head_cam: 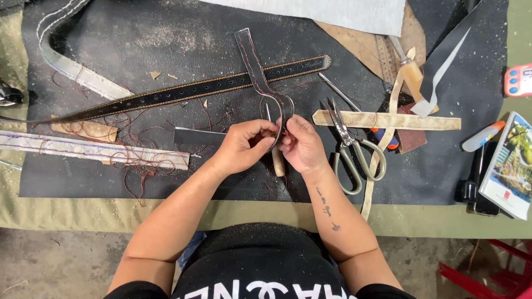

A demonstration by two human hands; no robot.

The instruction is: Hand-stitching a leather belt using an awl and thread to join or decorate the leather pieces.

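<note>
A big black mat (138, 39) covers most of the table, and it lies on a green cloth (72, 213). A long black belt (183, 91) with small holes stretches across the mat, from the left side up to the right. A pale strap with stitches (66, 63) curves at the top left, and a flat pale strip (83, 148) lies on the left with lots of red thread (138, 166) tangled over it. Another pale strip (388, 120) lies flat on the right. A book with a bright cover (512, 166) sits at the right edge. Scissors with grey handles (354, 152) rest just beside the right hand, with their blades pointing up. In the middle of the mat is a dark leather strap (256, 69) with red stitching. It runs up and away from the person, and its near end bends into a loop. The left hand (244, 147) pinches that looped end, with fingers curled tight around it. The right hand (302, 145) also grips the loop from the other side, with fingers closed on it. The two hands touch each other. A tool with a thin metal point and a wooden handle (277, 160) sits between the hands, and I cannot tell which hand holds it.
</note>
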